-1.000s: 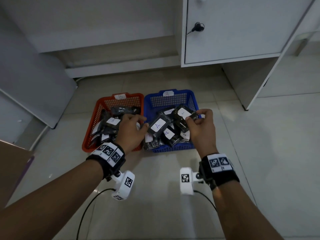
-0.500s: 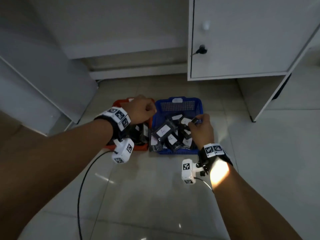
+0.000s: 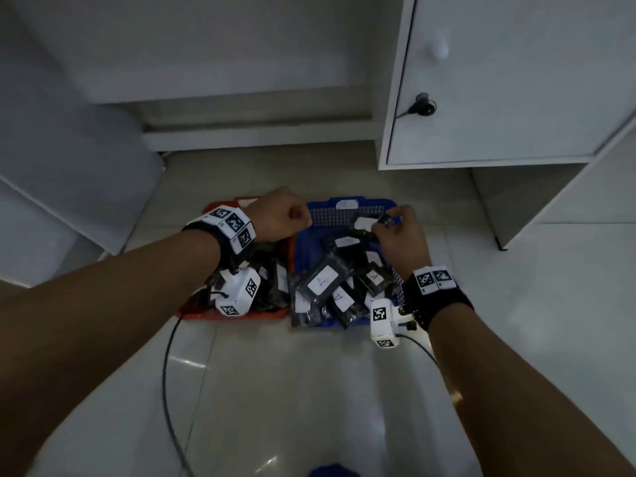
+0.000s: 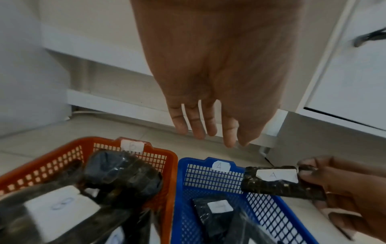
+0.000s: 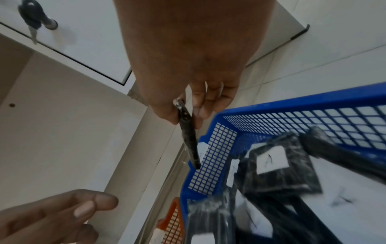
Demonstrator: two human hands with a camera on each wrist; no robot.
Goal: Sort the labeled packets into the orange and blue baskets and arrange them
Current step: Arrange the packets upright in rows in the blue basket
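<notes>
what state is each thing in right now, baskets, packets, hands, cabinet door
orange basket: upright, holds packets
blue basket: upright, holds packets
held packet: labeled A, lifted over the blue basket
right hand: pinching the held packet
left hand: empty, fingers relaxed
cabinet door: closed, key in lock

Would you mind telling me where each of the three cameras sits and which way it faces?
Head: worn on the head, looking forward and down at the orange basket and blue basket; both forearms, left hand and right hand show.
Left wrist: under the left wrist, looking along the straight fingers at both baskets.
Right wrist: under the right wrist, looking along the fingers pinching a packet.
Shared: the held packet, labelled A, and the blue basket show in all three.
</notes>
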